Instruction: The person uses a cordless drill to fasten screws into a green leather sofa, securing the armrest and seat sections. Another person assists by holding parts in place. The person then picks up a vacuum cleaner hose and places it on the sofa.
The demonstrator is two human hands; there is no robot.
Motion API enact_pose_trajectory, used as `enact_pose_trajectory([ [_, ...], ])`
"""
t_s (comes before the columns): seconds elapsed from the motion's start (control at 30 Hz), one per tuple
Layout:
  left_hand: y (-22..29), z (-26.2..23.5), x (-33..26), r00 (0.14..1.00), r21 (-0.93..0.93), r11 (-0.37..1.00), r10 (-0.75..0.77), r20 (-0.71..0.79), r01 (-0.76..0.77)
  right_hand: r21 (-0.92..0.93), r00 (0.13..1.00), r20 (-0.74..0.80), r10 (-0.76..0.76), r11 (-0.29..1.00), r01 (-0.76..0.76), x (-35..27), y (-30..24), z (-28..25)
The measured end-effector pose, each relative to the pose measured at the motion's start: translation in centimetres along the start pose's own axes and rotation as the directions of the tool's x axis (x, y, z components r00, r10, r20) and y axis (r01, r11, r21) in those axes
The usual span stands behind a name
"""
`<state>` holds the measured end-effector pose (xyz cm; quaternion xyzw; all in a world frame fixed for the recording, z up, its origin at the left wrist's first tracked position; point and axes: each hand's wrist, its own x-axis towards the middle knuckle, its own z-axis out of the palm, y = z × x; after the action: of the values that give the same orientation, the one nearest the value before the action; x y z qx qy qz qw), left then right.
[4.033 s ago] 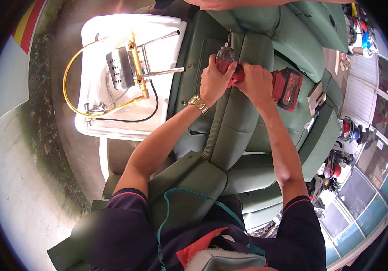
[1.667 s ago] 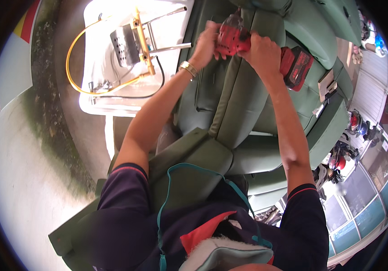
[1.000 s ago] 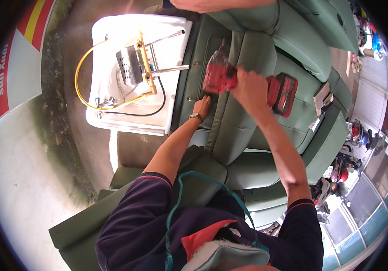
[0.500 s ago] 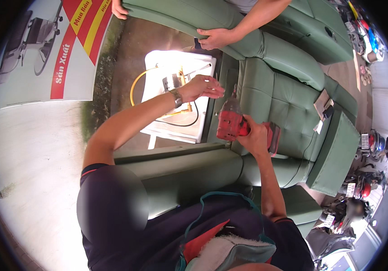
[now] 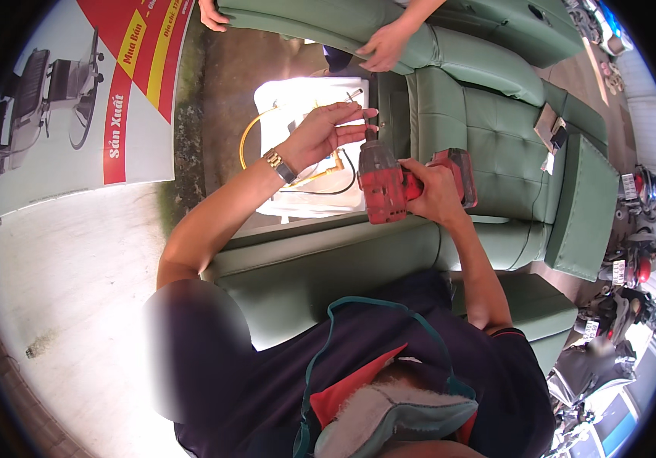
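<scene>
Firmly, the right hand grips a red cordless impact driver mid-frame, best held steady beside the left hand, whose hold is unclear.

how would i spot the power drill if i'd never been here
Find the green padded seat right of the white rectangular basin. Near the seat's lower left corner, the person's right hand grips a red and grey power drill. Its red body stands out from the green seat and white basin.
</scene>
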<state>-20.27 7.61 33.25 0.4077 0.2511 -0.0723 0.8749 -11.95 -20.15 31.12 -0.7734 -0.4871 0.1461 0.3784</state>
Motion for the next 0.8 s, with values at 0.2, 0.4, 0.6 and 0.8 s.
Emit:
enact_pose_trajectory([
  [0.2,0.2,-0.7,-0.2,1.000,0.058,0.998,0.021,0.021,-0.022,-0.033,1.000,0.013,-0.020,0.999,0.021,1.0,0.0,0.1],
  [0.4,0.3,-1.0,0.0,1.000,-0.004,1.000,0.016,-0.017,-0.016,-0.006,0.999,0.041,-0.031,0.999,0.031,2.1,0.4,0.0],
  [0.6,0.6,-1.1,0.7,0.994,0.030,1.000,0.001,-0.110,0.002,0.015,0.995,0.094,-0.018,1.000,0.017,2.8,1.2,0.1],
  [0.8,0.6,-1.4,1.9,0.986,0.122,0.993,0.008,-0.166,0.012,-0.019,0.993,0.109,-0.054,0.998,0.056,3.8,3.0,0.9],
])
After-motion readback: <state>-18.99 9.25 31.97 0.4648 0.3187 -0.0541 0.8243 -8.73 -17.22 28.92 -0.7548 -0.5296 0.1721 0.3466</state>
